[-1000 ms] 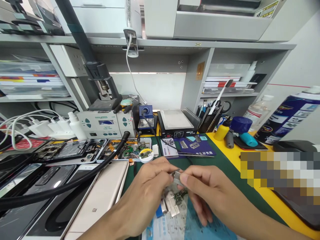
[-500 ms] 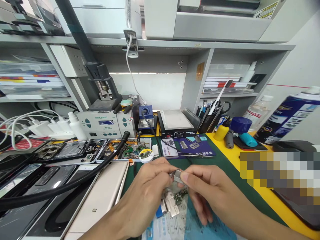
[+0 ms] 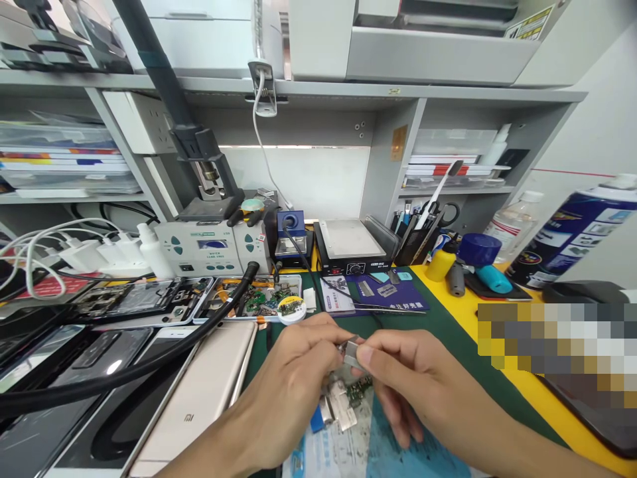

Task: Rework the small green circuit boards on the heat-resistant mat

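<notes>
My right hand [image 3: 411, 372] pinches a small flat grey metal piece [image 3: 350, 354] between thumb and forefinger, its other fingers curled below. My left hand [image 3: 296, 372] is closed right beside it, fingertips meeting the piece's left side. A small dark metallic bit shows at the left fingertips, too small and covered to name. Below the hands a green circuit board [image 3: 359, 392] and a pale silvery part [image 3: 341, 406] with a blue edge lie on a white and blue sheet [image 3: 398, 445].
Several phones [image 3: 194, 398] lie at the left, crossed by a black hose [image 3: 149, 372]. Trays of boards [image 3: 219, 312] stand behind them, with a hot air station [image 3: 212, 245], a heating plate [image 3: 351, 239] and tweezers [image 3: 388, 309]. Bottles and a spray can [image 3: 572, 232] stand right.
The grey metal piece has tilted slightly and shifted a little left between the fingertips. Both hands stay nearly in place.
</notes>
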The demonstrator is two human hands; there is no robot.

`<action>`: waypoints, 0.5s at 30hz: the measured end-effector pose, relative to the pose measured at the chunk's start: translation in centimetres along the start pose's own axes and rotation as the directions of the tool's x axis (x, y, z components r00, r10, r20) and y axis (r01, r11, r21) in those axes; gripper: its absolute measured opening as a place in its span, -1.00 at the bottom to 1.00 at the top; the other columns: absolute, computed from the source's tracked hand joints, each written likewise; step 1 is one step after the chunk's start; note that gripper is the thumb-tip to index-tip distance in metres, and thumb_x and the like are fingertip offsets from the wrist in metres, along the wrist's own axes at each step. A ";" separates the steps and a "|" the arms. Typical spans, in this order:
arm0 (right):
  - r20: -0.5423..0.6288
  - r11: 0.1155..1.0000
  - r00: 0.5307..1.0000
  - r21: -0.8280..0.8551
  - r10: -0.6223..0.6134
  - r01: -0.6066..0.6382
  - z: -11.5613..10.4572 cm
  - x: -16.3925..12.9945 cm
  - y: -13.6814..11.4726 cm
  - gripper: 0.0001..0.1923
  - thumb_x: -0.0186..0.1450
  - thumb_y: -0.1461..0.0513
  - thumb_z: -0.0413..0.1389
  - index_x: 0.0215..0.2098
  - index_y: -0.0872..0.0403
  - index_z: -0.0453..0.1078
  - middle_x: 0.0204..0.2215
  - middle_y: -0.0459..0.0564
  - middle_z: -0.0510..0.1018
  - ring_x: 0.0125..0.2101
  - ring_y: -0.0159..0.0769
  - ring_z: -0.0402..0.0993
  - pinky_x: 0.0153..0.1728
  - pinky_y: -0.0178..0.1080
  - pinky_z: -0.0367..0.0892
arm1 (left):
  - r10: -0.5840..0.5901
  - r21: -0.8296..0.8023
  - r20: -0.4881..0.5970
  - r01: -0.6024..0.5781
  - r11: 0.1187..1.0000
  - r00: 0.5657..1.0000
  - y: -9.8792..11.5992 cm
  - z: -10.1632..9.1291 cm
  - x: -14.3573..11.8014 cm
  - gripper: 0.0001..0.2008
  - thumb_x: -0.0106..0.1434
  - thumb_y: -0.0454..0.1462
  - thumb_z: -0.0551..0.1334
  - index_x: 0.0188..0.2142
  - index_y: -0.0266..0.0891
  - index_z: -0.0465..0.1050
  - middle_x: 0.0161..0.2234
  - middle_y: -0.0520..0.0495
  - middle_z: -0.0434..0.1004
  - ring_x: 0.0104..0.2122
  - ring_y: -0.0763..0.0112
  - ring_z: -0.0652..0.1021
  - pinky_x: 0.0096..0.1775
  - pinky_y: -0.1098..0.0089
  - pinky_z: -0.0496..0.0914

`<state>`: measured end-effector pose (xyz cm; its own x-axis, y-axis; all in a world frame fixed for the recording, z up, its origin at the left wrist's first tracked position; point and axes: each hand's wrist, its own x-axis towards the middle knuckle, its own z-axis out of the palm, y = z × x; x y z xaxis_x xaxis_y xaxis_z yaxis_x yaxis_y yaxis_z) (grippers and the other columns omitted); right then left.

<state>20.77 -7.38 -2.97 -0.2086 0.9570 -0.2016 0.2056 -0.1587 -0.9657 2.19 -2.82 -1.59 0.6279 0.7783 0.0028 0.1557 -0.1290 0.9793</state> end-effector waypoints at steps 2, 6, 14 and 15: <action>0.000 1.000 1.000 -0.003 0.009 -0.009 0.0 0.0 -0.1 -0.58 0.44 -0.04 0.03 -0.37 0.12 0.39 -0.75 -0.20 0.37 -0.78 -0.51 0.27 -0.75 -0.52 0.14 | 0.003 0.002 -0.001 -0.003 1.000 1.000 0.1 0.0 0.0 -0.70 0.27 -0.36 0.02 -0.40 -0.26 0.53 -0.39 0.02 0.27 -0.39 0.45 0.31 -0.36 0.39 0.18; -0.022 0.999 0.999 0.017 0.028 -0.027 0.1 0.0 -0.2 -0.58 0.42 -0.04 0.03 -0.39 0.11 0.39 -0.75 -0.21 0.36 -0.78 -0.50 0.29 -0.76 -0.51 0.15 | 0.000 0.002 0.000 0.000 1.000 1.000 0.1 0.1 0.0 -0.69 0.25 -0.37 0.02 -0.38 -0.26 0.55 -0.39 0.03 0.26 -0.41 0.46 0.29 -0.38 0.39 0.16; 0.000 1.000 1.000 0.005 0.010 -0.010 0.1 -0.1 -0.2 -0.57 0.43 -0.04 0.03 -0.40 0.11 0.38 -0.76 -0.21 0.36 -0.78 -0.51 0.27 -0.75 -0.51 0.13 | 0.008 -0.001 0.001 -0.008 1.000 1.000 0.1 0.1 0.1 -0.70 0.26 -0.38 0.02 -0.40 -0.25 0.53 -0.38 0.03 0.27 -0.40 0.46 0.29 -0.36 0.39 0.18; -0.002 1.000 1.000 0.004 0.011 -0.011 0.1 -0.1 -0.2 -0.57 0.43 -0.04 0.03 -0.39 0.11 0.38 -0.76 -0.21 0.36 -0.78 -0.51 0.27 -0.75 -0.51 0.14 | 0.007 0.000 0.002 -0.007 1.000 1.000 0.1 0.1 0.1 -0.70 0.26 -0.38 0.02 -0.40 -0.25 0.53 -0.38 0.03 0.26 -0.40 0.47 0.29 -0.37 0.40 0.18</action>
<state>20.61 -7.45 -2.76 -0.2043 0.9557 -0.2119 0.2045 -0.1700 -0.9640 2.32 -2.79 -1.55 0.6305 0.7761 0.0089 0.1512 -0.1341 0.9794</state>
